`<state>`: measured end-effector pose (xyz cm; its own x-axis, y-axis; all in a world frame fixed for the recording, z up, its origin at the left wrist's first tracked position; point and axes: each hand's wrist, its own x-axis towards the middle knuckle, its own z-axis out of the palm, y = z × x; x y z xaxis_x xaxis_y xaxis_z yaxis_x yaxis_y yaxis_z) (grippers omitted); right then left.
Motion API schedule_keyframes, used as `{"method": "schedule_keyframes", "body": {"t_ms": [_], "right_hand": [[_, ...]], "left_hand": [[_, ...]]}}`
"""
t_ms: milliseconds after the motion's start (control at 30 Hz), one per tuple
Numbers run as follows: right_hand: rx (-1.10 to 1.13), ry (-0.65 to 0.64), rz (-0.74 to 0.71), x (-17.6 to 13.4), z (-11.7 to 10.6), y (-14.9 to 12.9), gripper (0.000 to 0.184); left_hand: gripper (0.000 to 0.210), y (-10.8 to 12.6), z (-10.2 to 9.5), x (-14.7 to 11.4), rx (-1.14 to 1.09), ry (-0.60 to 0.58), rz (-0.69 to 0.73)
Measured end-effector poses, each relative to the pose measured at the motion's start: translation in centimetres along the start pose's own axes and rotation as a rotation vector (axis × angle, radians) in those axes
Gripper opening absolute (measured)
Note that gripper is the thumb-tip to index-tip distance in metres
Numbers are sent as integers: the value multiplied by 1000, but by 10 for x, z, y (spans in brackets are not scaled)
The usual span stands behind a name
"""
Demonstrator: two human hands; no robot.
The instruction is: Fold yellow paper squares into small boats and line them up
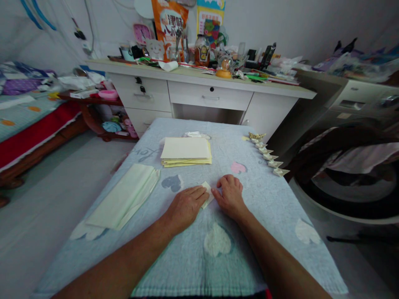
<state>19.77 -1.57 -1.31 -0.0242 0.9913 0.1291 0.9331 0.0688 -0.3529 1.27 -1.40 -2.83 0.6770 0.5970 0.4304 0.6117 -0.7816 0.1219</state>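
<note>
Red fabric (40, 133) runs along the side of the bed (26, 118) at far left. Adjacent stands a brown shelf (71, 96) with a pink tray (108, 95) on its upper board. To the rear, a white cabinet (187, 89) carries, in order, a pink clock (141, 34), an upright orange bag (170, 31) and a jar (202, 52). Before it, the counter (264, 199) is covered by a pale blue cloth (174, 265). On the counter's left side, folded sheets (123, 197), pale in colour, lie at a slant. Right of and beyond these rests a stack (186, 148) of paper, white on top, yellow beneath. Left hand (187, 205): palm down, fingers together and extended onto the slip (208, 199); whether the thumb also pinches it cannot be determined. Slip: small, pale, on the cloth near mid-counter, between the two hands, partly covered. Right hand (231, 195): fingers loosely curled, thumb apart, nothing seen in its grasp; thumb tip at the slip's right edge, contact unconfirmed. Farther right, near the counter's edge, stands a row of paper boats (271, 158), the farthest one patterned. At far right is a washing machine (346, 93), laundry (336, 153) at its round opening, plastic bags (364, 68) on top.
</note>
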Motion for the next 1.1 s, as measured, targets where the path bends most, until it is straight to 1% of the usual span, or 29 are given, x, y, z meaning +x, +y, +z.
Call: {"method": "schedule_keyframes", "body": {"t_ms": [167,433,533,633,733,867,933,1000,1100], "right_hand": [[-2,-26,2,0,0,0,21],[100,-84,-7,0,-6,8,43],[156,-50,17,1,-4,12,41],[111,9,28,2,1,9,37],[37,44,-42,1,5,1,43],[3,63,-106,2,7,-7,50],[0,57,-120,2,8,-7,50],[8,45,-132,2,8,-6,50],[22,38,-150,1,8,-7,49]], "left_hand": [[24,0,1,0,32,-12,-5],[24,-1,2,-2,41,-22,0],[22,0,0,0,41,-30,2],[20,1,-3,2,40,-50,2],[20,3,-5,3,62,-110,-21],[21,4,-5,4,85,-177,-76],[20,2,-5,3,38,-178,-75],[19,-2,-5,2,-44,-155,-82],[19,-10,-7,2,-213,-92,-163]]}}
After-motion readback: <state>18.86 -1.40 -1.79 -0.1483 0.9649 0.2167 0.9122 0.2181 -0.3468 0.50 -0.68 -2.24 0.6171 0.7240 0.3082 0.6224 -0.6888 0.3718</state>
